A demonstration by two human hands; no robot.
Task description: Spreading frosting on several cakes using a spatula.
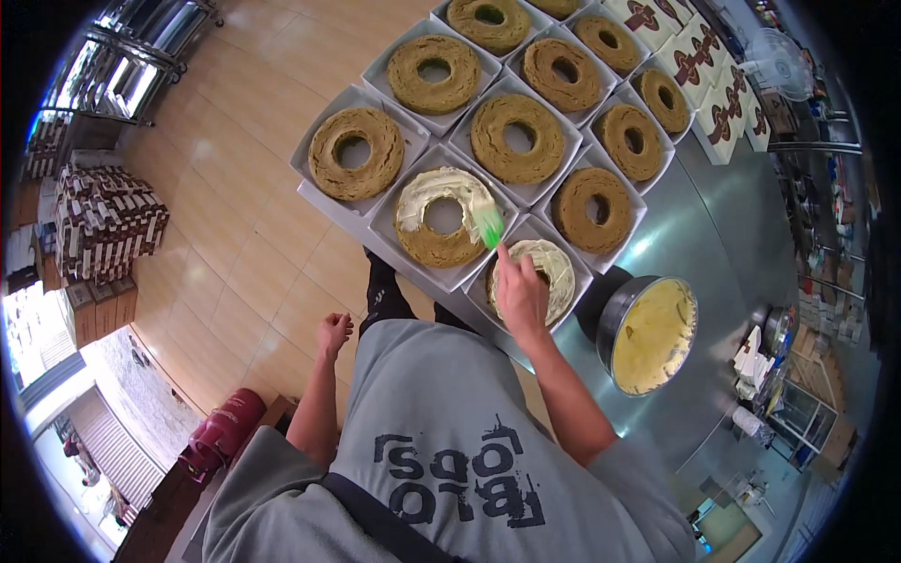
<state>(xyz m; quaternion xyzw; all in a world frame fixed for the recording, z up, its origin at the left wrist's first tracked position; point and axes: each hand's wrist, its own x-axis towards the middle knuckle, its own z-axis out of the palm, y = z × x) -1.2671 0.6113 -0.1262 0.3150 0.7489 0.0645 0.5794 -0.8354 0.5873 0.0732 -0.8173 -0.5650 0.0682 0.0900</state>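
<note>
My right hand (523,296) is closed around a green spatula (489,225) with pale cream on its blade. The blade rests on a brown ring cake (441,251) in an open white box. Cream coats this cake's far side; the near side is bare brown. Partly under my right hand lies a second ring cake (560,272), its top spread with cream. A metal bowl (607,328) of yellowish cream (657,328) stands to the right. My left hand (335,334) hangs beside my body over the floor, fingers curled, with nothing visible in it.
Several uncoated ring cakes (516,139) in white boxes fill the far part of the metal table (699,220). Closed patterned boxes (718,117) and a fan (779,64) are at the far right. Stacked boxes (108,225) and a red gas cylinder (225,427) stand at left.
</note>
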